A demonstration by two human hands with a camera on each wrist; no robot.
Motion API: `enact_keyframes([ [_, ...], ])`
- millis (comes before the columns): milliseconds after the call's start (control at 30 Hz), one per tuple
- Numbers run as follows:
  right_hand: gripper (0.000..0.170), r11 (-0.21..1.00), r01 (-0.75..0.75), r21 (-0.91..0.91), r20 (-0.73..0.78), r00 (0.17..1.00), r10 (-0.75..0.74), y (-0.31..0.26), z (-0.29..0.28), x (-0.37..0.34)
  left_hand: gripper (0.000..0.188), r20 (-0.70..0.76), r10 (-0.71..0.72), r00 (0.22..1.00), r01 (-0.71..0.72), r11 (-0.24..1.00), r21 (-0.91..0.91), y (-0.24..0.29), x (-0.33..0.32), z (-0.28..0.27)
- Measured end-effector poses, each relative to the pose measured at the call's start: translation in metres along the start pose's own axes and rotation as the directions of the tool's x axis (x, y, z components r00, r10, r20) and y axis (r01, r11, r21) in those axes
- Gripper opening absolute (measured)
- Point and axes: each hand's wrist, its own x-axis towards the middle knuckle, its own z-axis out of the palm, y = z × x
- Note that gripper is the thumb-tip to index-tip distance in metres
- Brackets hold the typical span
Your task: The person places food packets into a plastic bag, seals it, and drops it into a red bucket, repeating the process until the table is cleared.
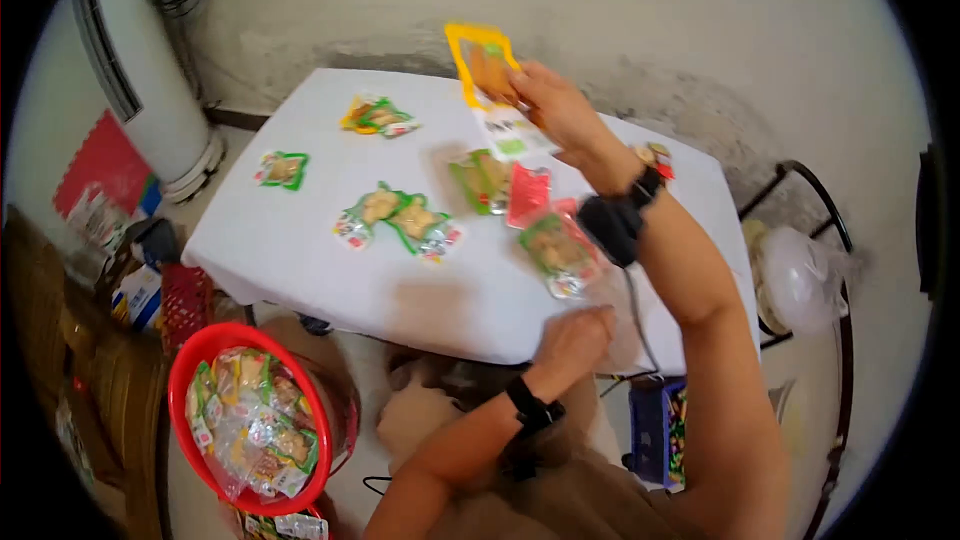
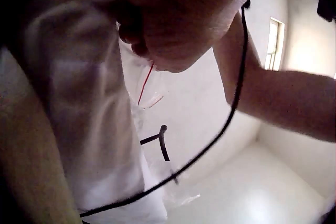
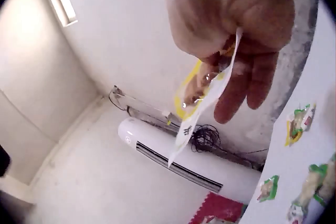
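Observation:
My right hand (image 1: 560,110) pinches a yellow-edged snack packet (image 1: 487,70) above the far side of the table. In the right wrist view its white back (image 3: 210,98) faces partly sideways. My left hand (image 1: 575,345) is at the table's front edge with fingers curled, and a clear plastic bag (image 2: 149,87) with a red line hangs from them in the left wrist view. Beyond that hand lie a green-edged packet (image 1: 558,252), a red packet (image 1: 528,194) and another green packet (image 1: 480,181). Farther left are a joined pair of packets (image 1: 400,217), a small packet (image 1: 283,170) and a yellow-green one (image 1: 378,116).
A red bucket (image 1: 322,440) full of packets stands on the floor at front left. A blue crate (image 1: 650,430) is below the table's right side. A black-framed chair (image 1: 835,215) holds a white plastic bag (image 1: 800,280). A white air conditioner (image 1: 140,60) stands back left.

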Motion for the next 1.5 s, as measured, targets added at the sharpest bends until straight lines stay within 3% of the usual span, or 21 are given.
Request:
enact_keyframes([
  [67, 0.031, 0.991, -0.083, -0.108, 0.049, 0.995, 0.088, -0.014, -0.046, -0.062, 0.015, -0.195, 0.000, 0.981, -0.016, 0.997, -0.077, 0.003, 0.001, 0.003],
  [133, 0.039, 0.883, -0.182, -0.433, -0.065, 0.983, 0.171, -0.019, -0.092, -0.132, 0.016, -0.242, 0.000, 0.970, -0.031, 0.992, -0.122, 0.006, 0.002, 0.002],
  [200, 0.041, 0.947, -0.264, -0.184, 0.026, 0.962, 0.273, -0.007, -0.126, -0.197, 0.017, -0.294, -0.013, 0.956, -0.036, 0.986, -0.161, 0.007, 0.003, 0.000],
  [267, 0.040, 0.921, -0.383, -0.066, 0.085, 0.918, 0.388, -0.003, -0.147, -0.258, 0.017, -0.259, -0.129, 0.957, 0.063, 0.967, -0.247, 0.009, 0.004, -0.001],
  [367, 0.039, 0.828, -0.552, -0.098, 0.075, 0.826, 0.559, 0.022, -0.166, -0.305, 0.017, -0.309, -0.130, 0.942, 0.031, 0.952, -0.305, 0.009, 0.006, 0.002],
  [467, 0.040, 0.806, -0.543, -0.235, -0.008, 0.830, 0.558, 0.049, -0.161, -0.301, 0.020, -0.323, -0.117, 0.939, 0.001, 0.941, -0.339, 0.010, 0.007, 0.003],
  [533, 0.036, 0.877, -0.433, -0.207, 0.009, 0.896, 0.444, 0.063, -0.152, -0.281, 0.023, -0.380, -0.010, 0.925, -0.069, 0.979, -0.192, 0.013, 0.008, -0.002],
  [567, 0.036, 0.879, -0.430, -0.206, 0.010, 0.897, 0.441, 0.071, -0.150, -0.272, 0.023, -0.379, -0.007, 0.925, -0.070, 0.980, -0.189, 0.012, 0.007, -0.005],
  [633, 0.030, 0.901, -0.426, -0.078, -0.032, 0.905, 0.425, 0.087, -0.147, -0.254, 0.029, -0.385, 0.171, 0.907, -0.167, 0.985, 0.046, 0.009, 0.008, -0.011],
  [767, 0.028, 0.895, -0.424, -0.143, -0.047, 0.906, 0.421, 0.100, -0.149, -0.232, 0.034, -0.410, 0.286, 0.866, -0.226, 0.956, 0.190, 0.008, 0.009, -0.020],
  [833, 0.037, 0.841, -0.512, -0.173, -0.209, 0.854, 0.477, 0.095, -0.148, -0.228, 0.034, -0.314, 0.365, 0.876, -0.244, 0.898, 0.365, 0.008, 0.006, -0.021],
  [867, 0.037, 0.841, -0.512, -0.172, -0.209, 0.854, 0.477, 0.092, -0.143, -0.229, 0.034, -0.313, 0.366, 0.877, -0.245, 0.898, 0.365, 0.010, 0.005, -0.021],
  [933, 0.045, 0.844, -0.406, 0.350, -0.005, 0.900, 0.435, 0.088, -0.131, -0.233, 0.032, -0.316, 0.365, 0.876, -0.261, 0.908, 0.327, 0.013, 0.005, -0.019],
  [967, 0.045, 0.843, -0.411, 0.347, -0.006, 0.898, 0.440, 0.092, -0.127, -0.236, 0.032, -0.319, 0.361, 0.876, -0.258, 0.911, 0.323, 0.013, 0.006, -0.018],
  [1033, 0.049, 0.737, -0.387, 0.554, 0.053, 0.900, 0.433, 0.101, -0.116, -0.239, 0.032, -0.371, 0.328, 0.869, -0.253, 0.938, 0.238, 0.012, 0.007, -0.016],
  [1167, 0.048, 0.771, -0.323, 0.549, -0.046, 0.909, 0.414, 0.118, -0.103, -0.221, 0.030, -0.457, 0.356, 0.815, -0.297, 0.934, 0.197, 0.007, 0.008, -0.012],
  [1233, 0.048, 0.816, -0.238, 0.527, -0.214, 0.892, 0.398, 0.127, -0.099, -0.216, 0.030, -0.352, 0.334, 0.874, -0.272, 0.938, 0.215, 0.013, 0.004, -0.018],
  [1267, 0.048, 0.816, -0.237, 0.527, -0.212, 0.893, 0.397, 0.127, -0.097, -0.214, 0.030, -0.353, 0.335, 0.874, -0.272, 0.938, 0.217, 0.014, 0.003, -0.018],
  [1333, 0.050, 0.745, -0.235, 0.625, -0.049, 0.940, 0.338, 0.121, -0.089, -0.208, 0.031, -0.349, 0.323, 0.879, -0.259, 0.941, 0.219, 0.014, 0.003, -0.020],
  [1467, 0.051, 0.743, -0.260, 0.617, -0.056, 0.927, 0.371, 0.093, -0.079, -0.213, 0.031, -0.439, 0.365, 0.821, -0.298, 0.930, 0.217, 0.011, 0.005, -0.020],
  [1500, 0.050, 0.847, -0.304, 0.436, -0.062, 0.929, 0.365, 0.103, -0.088, -0.210, 0.031, -0.411, 0.362, 0.836, -0.291, 0.929, 0.227, 0.012, 0.004, -0.021],
])
